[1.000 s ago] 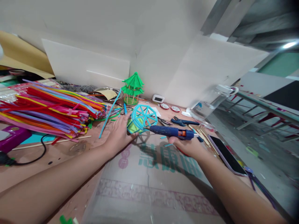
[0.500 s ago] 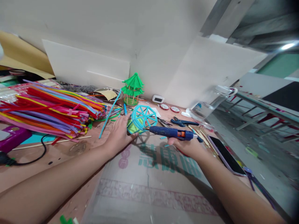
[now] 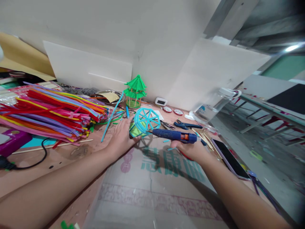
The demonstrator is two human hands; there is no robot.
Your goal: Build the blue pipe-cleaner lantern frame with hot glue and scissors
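Glue gun [image 3: 175, 135] in right hand [image 3: 190, 150], nozzle unmoved at cyan frame [image 3: 146, 120].

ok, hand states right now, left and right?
Left hand: open, fingers steadying the turquoise straw-built dome frame.
Right hand: closed around the dark blue glue gun, nozzle at the frame.

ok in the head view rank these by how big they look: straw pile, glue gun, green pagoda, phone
1. straw pile
2. glue gun and phone: look alike, and the phone lies nearer, so unranked
3. green pagoda, farthest back
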